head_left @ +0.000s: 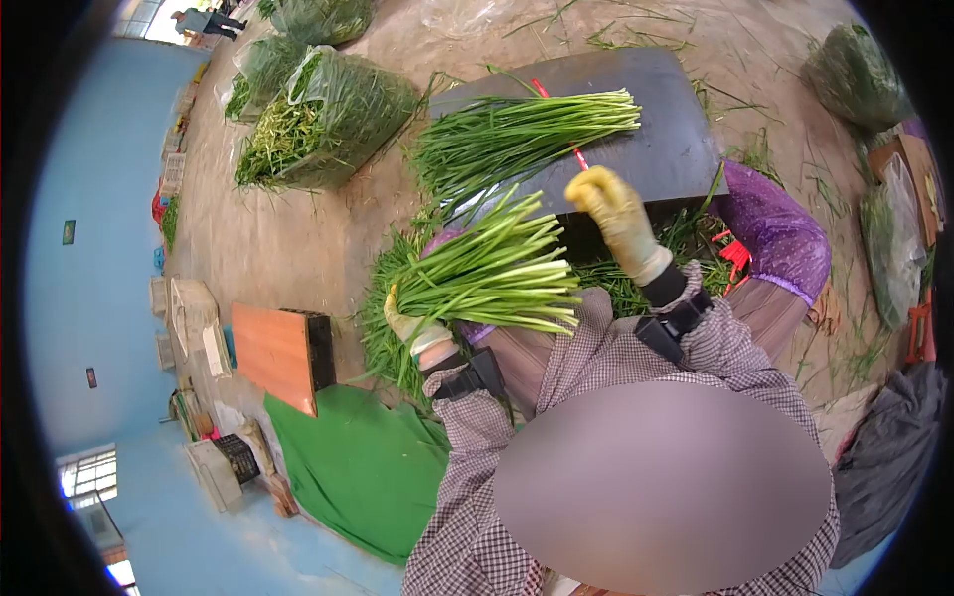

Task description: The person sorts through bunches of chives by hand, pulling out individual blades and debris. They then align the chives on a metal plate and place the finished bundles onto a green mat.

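Observation:
My left hand [409, 326], in a yellowish glove, is wrapped round a loose bunch of garlic chives [497, 268], its pale cut ends pointing right. My right hand [611, 209], gloved too, is raised at the near edge of the dark board [666, 109] with its fingers curled closed. A red tie strip [581, 158] reaches the top of that glove; whether the fingers grip it is hidden. Another bunch of garlic chives [537, 124] lies across the board on top of the strip, whose far end [540, 87] sticks out beyond the bunch.
Loose greens lie about my lap, beside a cluster of red strips [733, 256]. Stuffed plastic bags of greens [343, 124] stand at far left, another bag [857, 79] at far right. An orange-topped box [273, 348] and green cloth [358, 467] lie left. A person [204, 22] stands far off.

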Available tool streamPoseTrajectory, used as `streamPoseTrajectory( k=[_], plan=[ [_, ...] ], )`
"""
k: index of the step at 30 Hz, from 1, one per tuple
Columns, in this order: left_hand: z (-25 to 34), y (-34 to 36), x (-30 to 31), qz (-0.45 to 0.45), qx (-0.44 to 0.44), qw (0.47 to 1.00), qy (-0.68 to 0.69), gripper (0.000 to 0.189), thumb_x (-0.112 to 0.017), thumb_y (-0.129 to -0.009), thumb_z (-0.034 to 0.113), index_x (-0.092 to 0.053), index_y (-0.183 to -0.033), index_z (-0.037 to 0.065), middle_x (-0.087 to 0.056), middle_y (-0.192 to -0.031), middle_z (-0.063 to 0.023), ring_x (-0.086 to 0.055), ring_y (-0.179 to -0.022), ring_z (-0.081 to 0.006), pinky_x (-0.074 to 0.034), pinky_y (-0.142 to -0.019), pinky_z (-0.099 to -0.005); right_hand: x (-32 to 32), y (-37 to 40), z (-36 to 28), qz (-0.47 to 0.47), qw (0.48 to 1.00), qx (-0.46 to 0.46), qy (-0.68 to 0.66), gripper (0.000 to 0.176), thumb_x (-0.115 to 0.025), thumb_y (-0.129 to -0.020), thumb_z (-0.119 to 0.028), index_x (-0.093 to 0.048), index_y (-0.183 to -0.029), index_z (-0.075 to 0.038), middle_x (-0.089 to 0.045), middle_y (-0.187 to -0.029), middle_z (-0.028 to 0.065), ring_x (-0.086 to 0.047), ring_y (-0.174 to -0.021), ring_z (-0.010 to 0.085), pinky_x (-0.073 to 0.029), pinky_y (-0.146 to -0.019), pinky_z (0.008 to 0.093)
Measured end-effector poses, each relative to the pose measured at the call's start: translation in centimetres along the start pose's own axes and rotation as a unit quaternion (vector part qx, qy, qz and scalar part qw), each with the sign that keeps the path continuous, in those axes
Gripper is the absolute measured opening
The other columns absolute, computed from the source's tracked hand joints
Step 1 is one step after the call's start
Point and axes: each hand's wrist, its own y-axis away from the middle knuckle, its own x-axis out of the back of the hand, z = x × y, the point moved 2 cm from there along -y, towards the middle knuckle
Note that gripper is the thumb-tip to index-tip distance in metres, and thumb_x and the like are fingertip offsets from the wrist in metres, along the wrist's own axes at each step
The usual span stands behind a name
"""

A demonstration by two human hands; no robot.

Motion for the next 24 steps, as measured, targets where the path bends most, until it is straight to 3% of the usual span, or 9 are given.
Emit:
streamPoseTrajectory(
  k=[2,6,7,11,12,14,17,20,24],
  plan=[
    [0.1,0.1,0.0,-0.014,-0.055,0.995,-0.088,0.03,-0.052,-0.1,0.024,-0.065,-0.114,0.001,-0.069,-0.116,-0.0177,-0.067,-0.101,-0.0315,-0.058,-0.091,-0.0464,3.2,0.6,1.8,-0.01,0.995,-0.047,0.083,0.02,-0.057,-0.1,-0.016,-0.064,-0.091,0.0,-0.063,-0.086,0.0059,-0.058,-0.078,0.016,-0.048,-0.078,0.0278],
    [0.0,0.1,0.0,-0.006,-0.025,1.0,-0.003,0.028,-0.051,-0.1,0.02,-0.065,-0.112,-0.001,-0.069,-0.115,-0.0173,-0.067,-0.1,-0.0311,-0.059,-0.09,-0.045,3.6,5.1,2.0,-0.183,0.98,-0.064,-0.035,0.023,-0.062,-0.098,-0.022,-0.069,-0.094,-0.001,-0.064,-0.089,0.007,-0.063,-0.086,0.0179,-0.051,-0.08,0.0296],
    [-0.1,0.1,-0.1,-0.008,-0.008,1.0,0.001,0.028,-0.052,-0.099,0.022,-0.066,-0.111,0.0,-0.069,-0.115,-0.0168,-0.067,-0.101,-0.0313,-0.058,-0.091,-0.0456,3.0,5.5,1.2,-0.21,0.974,0.035,0.076,0.024,-0.067,-0.094,-0.025,-0.07,-0.097,-0.001,-0.064,-0.092,0.0091,-0.064,-0.088,0.0209,-0.052,-0.081,0.0321],
    [0.0,0.1,-1.2,0.046,0.012,0.998,0.034,0.029,-0.055,-0.095,0.027,-0.067,-0.107,0.003,-0.07,-0.112,-0.0162,-0.067,-0.1,-0.0313,-0.057,-0.089,-0.0468,-1.2,6.3,0.1,-0.131,0.965,0.089,0.208,0.04,-0.076,-0.086,-0.034,-0.067,-0.11,-0.003,-0.062,-0.106,0.0137,-0.062,-0.099,0.0308,-0.051,-0.087,0.0371],
    [0.2,0.3,-1.7,0.052,0.011,0.998,0.042,0.028,-0.055,-0.095,0.027,-0.067,-0.106,0.004,-0.07,-0.111,-0.0158,-0.067,-0.099,-0.0312,-0.057,-0.089,-0.047,-2.0,6.0,1.2,-0.134,0.969,0.092,0.188,0.035,-0.073,-0.09,-0.03,-0.067,-0.11,-0.002,-0.063,-0.109,0.0117,-0.063,-0.102,0.0261,-0.051,-0.087,0.0358],
    [0.4,0.9,-2.5,0.063,0.009,0.996,0.058,0.028,-0.055,-0.095,0.027,-0.067,-0.105,0.004,-0.071,-0.109,-0.0148,-0.067,-0.099,-0.0308,-0.057,-0.088,-0.0473,-3.3,6.2,2.4,-0.102,0.989,-0.1,-0.045,0.029,-0.069,-0.094,-0.025,-0.067,-0.11,-0.001,-0.065,-0.109,0.0079,-0.063,-0.104,0.0179,-0.051,-0.088,0.0334],
    [0.6,1.0,-1.7,0.037,-0.021,0.998,0.039,0.033,-0.054,-0.095,0.029,-0.067,-0.109,0.003,-0.07,-0.112,-0.0147,-0.066,-0.103,-0.032,-0.055,-0.092,-0.0485,-3.8,6.1,2.0,-0.072,0.918,-0.297,-0.251,0.02,-0.066,-0.094,-0.017,-0.067,-0.105,0.0,-0.067,-0.107,0.0061,-0.061,-0.101,0.0119,-0.05,-0.089,0.0294],
    [0.3,0.1,-0.6,0.037,-0.029,0.997,0.069,0.033,-0.053,-0.095,0.032,-0.066,-0.109,0.005,-0.07,-0.113,-0.0133,-0.066,-0.103,-0.0311,-0.055,-0.092,-0.0493,-2.0,6.2,2.6,-0.033,0.952,-0.209,-0.222,0.013,-0.062,-0.094,-0.011,-0.067,-0.1,0.0,-0.068,-0.105,0.0082,-0.062,-0.097,0.014,-0.049,-0.091,0.0272],
    [0.3,-0.3,0.2,0.056,-0.019,0.995,0.078,0.033,-0.052,-0.096,0.035,-0.065,-0.109,0.008,-0.068,-0.114,-0.0119,-0.065,-0.105,-0.0305,-0.054,-0.094,-0.0502,4.9,5.4,2.8,0.035,0.867,-0.186,-0.461,0.019,-0.057,-0.099,-0.021,-0.062,-0.091,-0.005,-0.067,-0.104,0.0104,-0.063,-0.078,0.0201,-0.053,-0.088,0.0369]
  ],
)
